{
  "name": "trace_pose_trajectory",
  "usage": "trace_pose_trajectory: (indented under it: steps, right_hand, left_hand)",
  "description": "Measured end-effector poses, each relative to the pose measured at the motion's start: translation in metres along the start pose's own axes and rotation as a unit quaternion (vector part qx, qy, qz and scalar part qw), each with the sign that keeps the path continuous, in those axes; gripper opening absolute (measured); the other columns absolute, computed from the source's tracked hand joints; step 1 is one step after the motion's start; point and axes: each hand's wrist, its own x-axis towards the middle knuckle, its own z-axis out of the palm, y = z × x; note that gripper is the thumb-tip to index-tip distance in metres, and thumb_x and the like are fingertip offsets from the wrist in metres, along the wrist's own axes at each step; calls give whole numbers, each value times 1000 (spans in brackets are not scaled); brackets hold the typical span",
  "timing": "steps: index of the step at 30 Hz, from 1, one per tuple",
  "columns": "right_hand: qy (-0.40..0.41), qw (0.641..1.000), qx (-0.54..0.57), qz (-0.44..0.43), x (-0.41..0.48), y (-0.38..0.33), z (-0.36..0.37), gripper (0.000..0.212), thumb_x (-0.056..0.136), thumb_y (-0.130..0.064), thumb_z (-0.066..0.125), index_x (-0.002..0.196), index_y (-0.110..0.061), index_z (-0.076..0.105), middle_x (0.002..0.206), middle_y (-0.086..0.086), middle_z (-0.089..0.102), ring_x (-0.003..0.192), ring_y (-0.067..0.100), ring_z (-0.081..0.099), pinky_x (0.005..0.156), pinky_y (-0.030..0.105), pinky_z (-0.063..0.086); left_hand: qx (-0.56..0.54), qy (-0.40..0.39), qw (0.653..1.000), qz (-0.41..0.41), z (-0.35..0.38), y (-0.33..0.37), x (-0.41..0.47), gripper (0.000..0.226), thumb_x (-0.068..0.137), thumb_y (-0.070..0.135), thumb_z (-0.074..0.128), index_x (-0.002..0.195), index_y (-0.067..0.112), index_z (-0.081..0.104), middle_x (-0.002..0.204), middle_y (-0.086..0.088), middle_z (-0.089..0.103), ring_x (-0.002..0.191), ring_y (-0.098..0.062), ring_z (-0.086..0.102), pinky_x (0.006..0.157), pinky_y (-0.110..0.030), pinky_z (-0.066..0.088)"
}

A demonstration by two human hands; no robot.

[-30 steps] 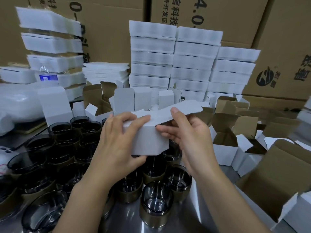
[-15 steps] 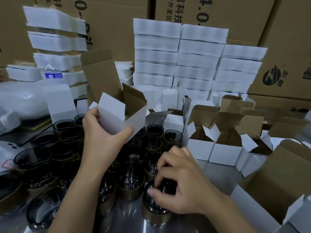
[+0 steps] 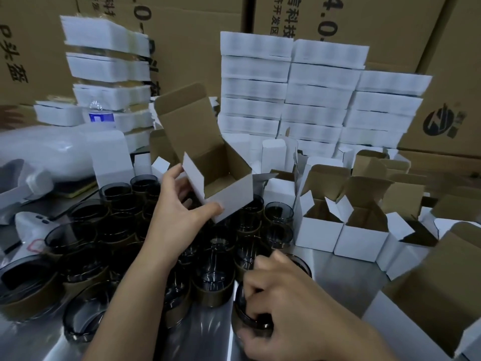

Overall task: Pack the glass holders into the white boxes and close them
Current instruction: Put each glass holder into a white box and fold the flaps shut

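Observation:
My left hand (image 3: 182, 214) grips a small white box (image 3: 229, 195) by its lower corner, above the table. The box is open, its brown inside showing and its lid flap standing up. Lower right, my right hand (image 3: 291, 306) curls over the rim of a dark smoked glass holder (image 3: 246, 323) with a brown band, fingers reaching inside it. Several more glass holders (image 3: 212, 282) stand packed together on the metal table (image 3: 145, 345) below the box.
Several open white boxes (image 3: 361, 239) stand to the right, a larger one (image 3: 440, 306) at the near right edge. Stacks of flat white boxes (image 3: 291, 95) rise behind, with big brown cartons (image 3: 390, 27) as a back wall. A water bottle (image 3: 100, 114) stands at left.
A second ago both hands were folding the white box. Now my left hand alone holds it open, and my right hand has dropped to a glass holder and taken hold of it.

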Motion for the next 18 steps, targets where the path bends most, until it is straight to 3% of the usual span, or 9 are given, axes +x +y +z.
trace_pose_trajectory:
  steps: [5, 8, 11, 13, 15, 18]
  right_hand:
    - [16, 998, 55, 19, -1, 5, -9, 29, 77, -39, 65, 55, -21, 61, 67, -12, 46, 73, 2, 34, 75, 24, 33]
    - [45, 989, 133, 49, -4, 10, -18, 33, 76, -43, 63, 54, -19, 57, 71, -12, 46, 74, 2, 39, 80, 22, 29]
    - [120, 965, 225, 66, -6, 14, -25, 31, 76, -37, 64, 54, -18, 55, 69, -12, 47, 73, 6, 45, 75, 19, 30]
    - [193, 938, 281, 70, -6, 16, -29, 29, 78, -34, 63, 55, -20, 52, 69, -13, 48, 71, 9, 47, 71, 19, 35]
    - [245, 907, 331, 89, -7, 19, -32, 28, 80, -36, 61, 59, -18, 55, 71, -13, 49, 72, 10, 49, 69, 20, 39]
    - [284, 883, 352, 125, -6, 21, -36, 36, 81, -54, 59, 74, -20, 66, 81, -11, 54, 83, 13, 53, 76, 25, 44]
  left_hand:
    - [36, -49, 998, 16, 0, 1, -3, 89, 57, 24, 82, 133, 40, 39, 132, 15, 52, 124, -2, 47, 109, -36, 37]
    - [65, -60, 996, 23, 1, -3, -3, 86, 64, 18, 86, 130, 44, 38, 132, 20, 48, 121, 2, 45, 94, -21, 41]
    - [85, -55, 995, 20, 2, -7, -2, 88, 63, 23, 84, 136, 40, 38, 135, 17, 45, 107, 7, 50, 76, -12, 42]
    - [89, -57, 994, 23, 1, -7, -1, 92, 63, 26, 84, 140, 38, 35, 140, 14, 45, 110, 2, 52, 79, -14, 44]
    - [87, -77, 992, 44, 1, -6, -2, 96, 65, 25, 84, 141, 46, 29, 140, 15, 44, 118, 1, 50, 85, -15, 44]
    - [88, -125, 986, 70, 4, -2, -5, 107, 64, 29, 83, 130, 72, 12, 131, 20, 44, 117, 8, 48, 83, -8, 45]
